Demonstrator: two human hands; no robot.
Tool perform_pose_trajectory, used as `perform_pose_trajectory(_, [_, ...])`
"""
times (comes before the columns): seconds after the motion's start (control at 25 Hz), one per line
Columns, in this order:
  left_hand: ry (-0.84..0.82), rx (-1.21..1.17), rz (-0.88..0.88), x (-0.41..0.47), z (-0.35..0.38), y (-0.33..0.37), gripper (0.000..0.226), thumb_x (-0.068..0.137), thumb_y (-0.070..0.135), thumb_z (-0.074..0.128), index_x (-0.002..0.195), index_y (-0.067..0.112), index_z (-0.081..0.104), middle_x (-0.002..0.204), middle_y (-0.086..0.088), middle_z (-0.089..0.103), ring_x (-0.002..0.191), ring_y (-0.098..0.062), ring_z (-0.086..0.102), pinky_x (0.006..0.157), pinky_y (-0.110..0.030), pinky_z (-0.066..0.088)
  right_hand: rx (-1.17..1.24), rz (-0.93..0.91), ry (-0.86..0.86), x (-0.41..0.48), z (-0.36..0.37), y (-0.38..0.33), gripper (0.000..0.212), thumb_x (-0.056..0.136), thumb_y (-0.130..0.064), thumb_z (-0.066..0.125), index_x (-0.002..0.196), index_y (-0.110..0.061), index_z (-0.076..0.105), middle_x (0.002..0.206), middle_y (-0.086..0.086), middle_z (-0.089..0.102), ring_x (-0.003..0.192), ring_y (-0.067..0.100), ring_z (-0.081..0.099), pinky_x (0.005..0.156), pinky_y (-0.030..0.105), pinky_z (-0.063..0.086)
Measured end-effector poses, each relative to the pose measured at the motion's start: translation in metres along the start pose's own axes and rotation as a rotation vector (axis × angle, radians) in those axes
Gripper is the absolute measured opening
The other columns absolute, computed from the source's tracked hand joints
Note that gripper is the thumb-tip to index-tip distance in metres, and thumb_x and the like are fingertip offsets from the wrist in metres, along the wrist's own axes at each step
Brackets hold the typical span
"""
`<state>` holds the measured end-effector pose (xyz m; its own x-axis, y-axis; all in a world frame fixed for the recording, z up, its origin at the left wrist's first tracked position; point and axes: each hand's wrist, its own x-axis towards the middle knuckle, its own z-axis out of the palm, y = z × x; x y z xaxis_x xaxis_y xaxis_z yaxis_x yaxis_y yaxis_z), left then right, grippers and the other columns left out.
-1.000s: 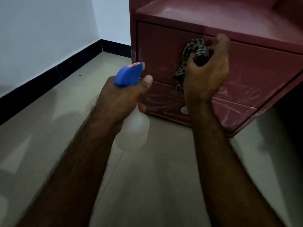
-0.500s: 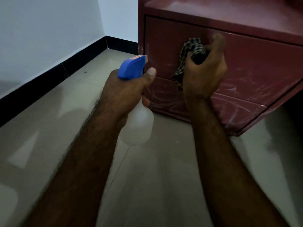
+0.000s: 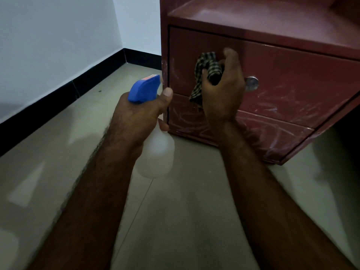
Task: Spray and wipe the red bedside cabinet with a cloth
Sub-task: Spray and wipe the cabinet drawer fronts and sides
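Left hand (image 3: pixel 136 115) gripped the spray bottle (image 3: pixel 156 154) round its neck, thumb up beside the blue spray head (image 3: pixel 143 91). The nozzle pointed at the left front edge of the red cabinet (image 3: pixel 296 61). The bottle was clear, tilted and held off the floor (image 3: pixel 185 211).

Right hand (image 3: pixel 222 96) held the checked cloth (image 3: pixel 207 69) bunched in curled fingers, at the left part of the upper drawer (image 3: pixel 302 78) front. It was just left of the round metal knob (image 3: pixel 252 83), partly hidden by the hand. A loose cloth end hung down to the top edge of the lower drawer (image 3: pixel 263 133).

The cabinet stood on the floor near the room corner, by the white wall (image 3: pixel 48 45) with its black skirting (image 3: pixel 58 100). Both drawer fronts had white streaks, and the open shelf (image 3: pixel 253 16) above looked dusty.
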<state>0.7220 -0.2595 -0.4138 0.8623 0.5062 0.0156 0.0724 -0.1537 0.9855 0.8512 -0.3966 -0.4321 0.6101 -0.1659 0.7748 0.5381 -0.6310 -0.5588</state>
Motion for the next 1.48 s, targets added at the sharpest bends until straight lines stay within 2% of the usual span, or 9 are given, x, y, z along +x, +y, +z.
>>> perform_pose_trajectory(0.08, [0.013, 0.004, -0.009, 0.000, -0.003, 0.001, 0.027, 0.082, 0.058, 0.074, 0.085, 0.040, 0.053, 0.097, -0.003, 0.072, 0.066, -0.021, 0.074, 0.077, -0.051, 0.063, -0.012, -0.011, -0.106, -0.014, 0.006, -0.001, 0.058, 0.083, -0.009, 0.074, 0.139, -0.003, 0.056, 0.129, 0.012, 0.064, 0.115, 0.025, 0.062, 0.094, 0.013, 0.035])
perform_pose_trajectory(0.16, [0.023, -0.001, -0.013, -0.001, -0.005, 0.002, 0.028, 0.081, 0.058, 0.075, 0.086, 0.038, 0.055, 0.102, -0.010, 0.072, 0.077, -0.030, 0.075, 0.077, -0.054, 0.063, -0.010, -0.029, -0.144, -0.015, 0.010, -0.006, 0.060, 0.082, -0.010, 0.074, 0.140, -0.007, 0.056, 0.124, 0.010, 0.065, 0.109, 0.023, 0.063, 0.087, 0.017, 0.040])
perform_pose_trajectory(0.36, [0.032, -0.007, -0.014, 0.000, -0.007, 0.003, 0.027, 0.083, 0.056, 0.074, 0.084, 0.040, 0.053, 0.105, -0.013, 0.071, 0.089, -0.036, 0.073, 0.083, -0.057, 0.060, 0.055, -0.075, -0.005, 0.013, 0.027, -0.028, 0.063, 0.077, -0.013, 0.081, 0.135, -0.007, 0.059, 0.118, 0.005, 0.069, 0.104, 0.017, 0.067, 0.085, 0.020, 0.054])
perform_pose_trajectory(0.56, [0.034, -0.008, -0.012, 0.001, -0.015, 0.001, 0.024, 0.085, 0.054, 0.074, 0.088, 0.039, 0.055, 0.099, -0.005, 0.070, 0.060, -0.017, 0.073, 0.082, -0.054, 0.060, -0.004, -0.038, -0.178, -0.016, 0.035, -0.024, 0.060, 0.083, -0.013, 0.076, 0.139, -0.010, 0.057, 0.123, 0.006, 0.068, 0.109, 0.022, 0.066, 0.087, 0.026, 0.050])
perform_pose_trajectory(0.8, [0.039, 0.045, -0.017, 0.005, -0.015, 0.001, 0.025, 0.088, 0.055, 0.070, 0.091, 0.037, 0.053, 0.097, 0.001, 0.069, 0.058, -0.011, 0.072, 0.082, -0.050, 0.060, 0.084, -0.085, 0.034, 0.010, 0.052, -0.043, 0.058, 0.078, -0.010, 0.079, 0.133, -0.004, 0.062, 0.121, 0.010, 0.069, 0.109, 0.021, 0.066, 0.091, 0.012, 0.037])
perform_pose_trajectory(1.0, [0.043, 0.024, -0.026, 0.004, -0.018, 0.000, 0.025, 0.086, 0.055, 0.072, 0.093, 0.038, 0.055, 0.100, -0.003, 0.070, 0.057, -0.013, 0.072, 0.082, -0.052, 0.061, 0.026, -0.034, -0.223, -0.022, 0.057, -0.034, 0.057, 0.083, -0.013, 0.073, 0.137, -0.007, 0.057, 0.122, 0.010, 0.066, 0.107, 0.027, 0.065, 0.084, 0.030, 0.051])
perform_pose_trajectory(1.12, [0.041, 0.012, -0.026, 0.007, -0.020, -0.001, 0.032, 0.086, 0.055, 0.072, 0.102, 0.034, 0.056, 0.099, -0.001, 0.069, 0.057, -0.012, 0.072, 0.081, -0.051, 0.061, 0.043, -0.025, -0.206, -0.023, 0.058, -0.035, 0.056, 0.083, -0.012, 0.073, 0.136, -0.008, 0.058, 0.120, 0.009, 0.067, 0.107, 0.026, 0.066, 0.084, 0.031, 0.052])
perform_pose_trajectory(1.28, [0.054, 0.028, -0.043, 0.011, -0.024, -0.001, 0.049, 0.086, 0.056, 0.072, 0.120, 0.024, 0.058, 0.102, 0.000, 0.068, 0.056, -0.010, 0.071, 0.083, -0.051, 0.060, 0.100, -0.075, -0.102, -0.003, 0.066, -0.048, 0.055, 0.079, -0.011, 0.073, 0.132, -0.004, 0.060, 0.116, 0.011, 0.068, 0.102, 0.025, 0.067, 0.083, 0.022, 0.047])
perform_pose_trajectory(1.48, [0.057, 0.040, -0.032, 0.011, -0.032, -0.005, 0.035, 0.088, 0.053, 0.071, 0.109, 0.031, 0.055, 0.098, 0.002, 0.068, 0.056, -0.010, 0.071, 0.080, -0.047, 0.061, 0.039, 0.014, -0.257, -0.029, 0.071, -0.044, 0.053, 0.086, -0.018, 0.073, 0.136, -0.010, 0.056, 0.116, 0.007, 0.067, 0.102, 0.022, 0.065, 0.082, 0.030, 0.051])
